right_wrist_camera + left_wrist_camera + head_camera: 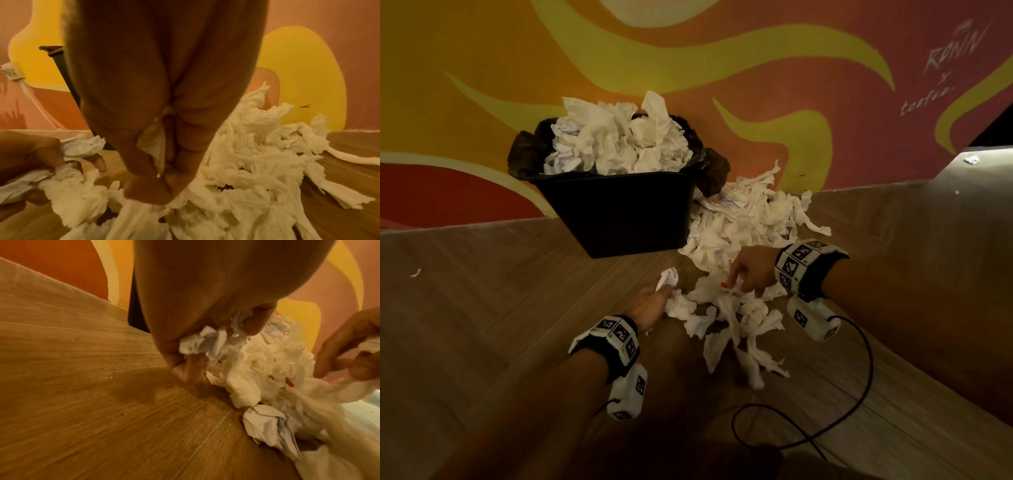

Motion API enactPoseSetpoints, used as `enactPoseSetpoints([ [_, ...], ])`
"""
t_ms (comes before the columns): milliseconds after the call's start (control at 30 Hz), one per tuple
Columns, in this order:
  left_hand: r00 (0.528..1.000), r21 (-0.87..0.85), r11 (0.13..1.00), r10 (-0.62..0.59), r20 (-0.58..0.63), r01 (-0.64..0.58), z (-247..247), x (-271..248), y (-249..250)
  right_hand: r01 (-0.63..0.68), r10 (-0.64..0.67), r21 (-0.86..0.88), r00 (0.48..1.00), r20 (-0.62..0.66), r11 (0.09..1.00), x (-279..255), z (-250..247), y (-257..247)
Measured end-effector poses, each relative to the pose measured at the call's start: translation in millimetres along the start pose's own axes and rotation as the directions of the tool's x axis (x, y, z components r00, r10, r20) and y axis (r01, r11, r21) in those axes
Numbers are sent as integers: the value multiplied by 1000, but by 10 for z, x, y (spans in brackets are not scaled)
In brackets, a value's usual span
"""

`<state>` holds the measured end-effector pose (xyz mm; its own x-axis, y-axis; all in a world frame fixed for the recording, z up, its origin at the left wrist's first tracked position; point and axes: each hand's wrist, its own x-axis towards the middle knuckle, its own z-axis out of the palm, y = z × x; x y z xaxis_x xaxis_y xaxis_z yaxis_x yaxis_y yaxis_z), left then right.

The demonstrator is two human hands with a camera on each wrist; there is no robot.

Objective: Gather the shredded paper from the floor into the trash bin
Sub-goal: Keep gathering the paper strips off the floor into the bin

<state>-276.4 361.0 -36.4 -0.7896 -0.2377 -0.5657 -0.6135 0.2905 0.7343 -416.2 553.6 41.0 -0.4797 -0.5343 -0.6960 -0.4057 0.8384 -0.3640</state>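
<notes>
A black trash bin with a dark liner stands against the wall, heaped over its rim with crumpled white paper. To its right a pile of shredded paper spreads over the wooden floor towards me. My left hand grips a wad of paper at the pile's near left edge. My right hand pinches a bunch of strips and lifts them; they hang down in front of me.
The painted orange and yellow wall runs right behind the bin. A black cable trails from my right wrist across the floor. A single paper scrap lies far left, and more scraps sit at the far right.
</notes>
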Motion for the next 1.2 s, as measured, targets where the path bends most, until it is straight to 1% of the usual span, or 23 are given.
enactPoseSetpoints([
  [67,1000,48,999,17,13,-18,8,2,-32,13,-13,6,1000,16,1000,-11,37,-28],
  [133,995,94,991,94,40,-98,1,-2,-77,58,-57,-44,998,9,997,-25,58,-52],
  [167,990,91,986,139,41,-142,3,-2,-102,79,-79,-68,997,0,995,-33,72,-59],
  [233,981,29,980,194,27,-195,-4,12,-156,106,-108,-88,994,-17,990,-32,123,-64],
  [267,977,14,977,211,4,-211,-14,27,-181,113,-117,-111,993,-29,987,-27,162,-71],
  [300,974,40,974,225,-37,-223,-27,43,-203,115,-122,-146,992,-40,983,-18,212,-77],
  [367,959,139,961,255,-122,-238,-50,85,-261,116,-129,-217,990,-47,969,14,331,-78],
  [433,948,228,944,277,-156,-238,-61,116,-292,126,-141,-296,990,-30,947,38,462,-63],
  [467,945,297,924,293,-147,-240,-54,118,-300,135,-148,-332,989,-14,934,37,524,-53],
  [533,950,436,866,303,-70,-244,9,101,-315,158,-166,-362,986,10,919,11,623,-31],
  [633,962,633,736,270,53,-241,154,57,-378,229,-231,-460,972,53,858,-1,706,-7],
  [700,963,694,676,254,93,-246,226,41,-429,233,-229,-504,971,71,832,26,713,1],
  [733,961,710,657,254,108,-254,252,41,-450,222,-221,-479,973,58,850,28,710,4],
  [800,955,715,646,276,109,-268,262,53,-494,233,-239,-446,970,43,864,38,706,32],
  [867,950,699,659,298,97,-278,234,62,-510,224,-237,-417,971,22,881,42,691,77],
  [933,954,688,674,286,91,-268,192,73,-492,203,-222,-364,975,-12,909,43,650,96],
  [1000,959,627,736,275,67,-254,152,72,-456,229,-261,-300,963,-71,926,65,610,97],
  [1033,963,567,789,268,33,-239,135,59,-431,239,-274,-259,956,-106,936,68,588,92],
  [1100,972,414,890,231,-53,-189,99,34,-400,227,-256,-165,949,-184,960,65,523,71],
  [1167,979,249,956,184,-88,-157,92,20,-372,225,-247,-113,939,-242,968,75,454,42],
  [1200,980,176,971,179,-87,-162,91,5,-355,242,-257,-89,931,-261,966,73,423,29],
])
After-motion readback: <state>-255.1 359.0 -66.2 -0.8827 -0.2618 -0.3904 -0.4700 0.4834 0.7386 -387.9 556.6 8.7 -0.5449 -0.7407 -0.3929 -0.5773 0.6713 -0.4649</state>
